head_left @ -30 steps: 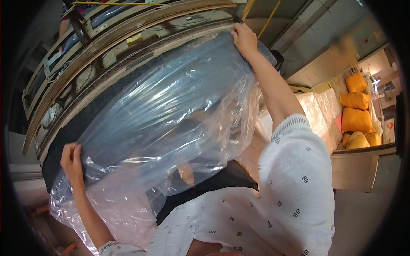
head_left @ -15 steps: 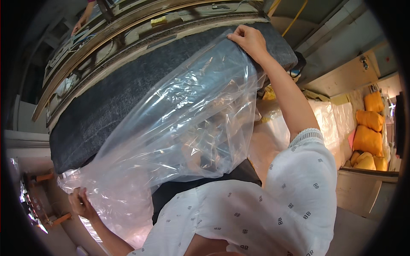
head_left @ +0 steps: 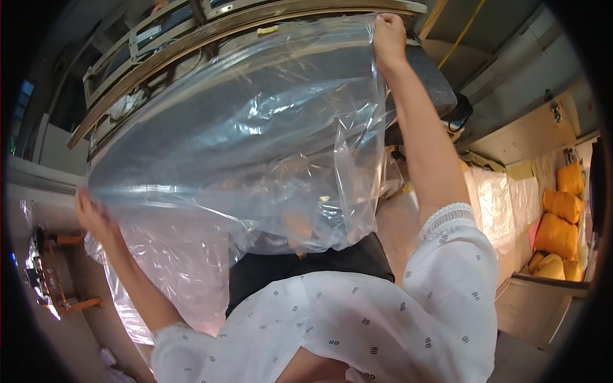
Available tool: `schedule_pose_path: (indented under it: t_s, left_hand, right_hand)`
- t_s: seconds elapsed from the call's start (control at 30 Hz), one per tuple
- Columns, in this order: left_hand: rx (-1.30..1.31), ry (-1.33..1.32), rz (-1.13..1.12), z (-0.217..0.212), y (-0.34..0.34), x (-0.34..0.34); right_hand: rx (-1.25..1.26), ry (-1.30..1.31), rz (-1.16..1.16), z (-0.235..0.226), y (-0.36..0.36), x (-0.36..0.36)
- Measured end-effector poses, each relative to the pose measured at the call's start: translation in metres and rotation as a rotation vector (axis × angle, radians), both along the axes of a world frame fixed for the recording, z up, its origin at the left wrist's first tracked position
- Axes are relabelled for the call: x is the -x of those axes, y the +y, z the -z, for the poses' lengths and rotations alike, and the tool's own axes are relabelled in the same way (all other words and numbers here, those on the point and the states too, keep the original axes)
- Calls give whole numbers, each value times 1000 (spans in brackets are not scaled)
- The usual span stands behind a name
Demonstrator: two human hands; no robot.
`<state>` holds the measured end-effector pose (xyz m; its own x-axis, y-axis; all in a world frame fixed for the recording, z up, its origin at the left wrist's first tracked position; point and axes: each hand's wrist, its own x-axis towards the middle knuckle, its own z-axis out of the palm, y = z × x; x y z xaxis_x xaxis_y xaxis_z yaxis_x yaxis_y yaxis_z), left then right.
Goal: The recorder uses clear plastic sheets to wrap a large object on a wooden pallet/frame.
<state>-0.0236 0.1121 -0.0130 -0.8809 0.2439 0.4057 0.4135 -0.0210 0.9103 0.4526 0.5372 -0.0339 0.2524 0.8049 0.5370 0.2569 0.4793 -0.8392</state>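
A large clear plastic sheet (head_left: pixel 255 127) hangs stretched between my two hands, over a long dark padded surface (head_left: pixel 421 83). Whether it is a single layer or a bag does not show. My right hand (head_left: pixel 390 43) is closed on its far right corner, raised near the wooden rail. At the left, the other end of the sheet is gripped by my left hand (head_left: pixel 96 220), whose fingers are slightly blurred. The sheet's near part falls in creases toward my lap, and more crumpled clear plastic (head_left: pixel 169 268) lies beside my left forearm.
Wooden rails (head_left: pixel 255 18) run along the far side, with a small yellow piece (head_left: pixel 268 30) behind. To the right are stacked plastic-wrapped goods (head_left: pixel 504 201) and orange bundles (head_left: pixel 557 236). A frame with orange-brown bars (head_left: pixel 67 271) stands at the left.
Both hands have moved up and away from me, spreading the sheet wider over the dark surface. My left hand has closed on the sheet's left end. The other person's arm has mostly left view.
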Motion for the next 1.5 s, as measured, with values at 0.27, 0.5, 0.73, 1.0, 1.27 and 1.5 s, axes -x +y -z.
schedule_pose_path:
  t_s: [0.27, 0.5, 0.73, 1.0, 1.27, 1.5]
  left_hand:
    - [398, 294, 46, 63, 95, 73]
    - [281, 139, 103, 65, 142, 93]
    - [330, 175, 81, 64, 153, 89]
    - [321, 229, 112, 72, 141, 110]
    - [313, 225, 154, 72, 137, 114]
    - [558, 488, 103, 50, 118, 74]
  right_hand:
    - [56, -240, 77, 46, 10, 4]
    - [55, -401, 165, 55, 46, 4]
    - [73, -450, 301, 49, 37, 7]
    - [171, -396, 332, 40, 36, 16]
    - [181, -308, 321, 39, 38, 11]
    - [-215, -505, 232, 11, 10, 19]
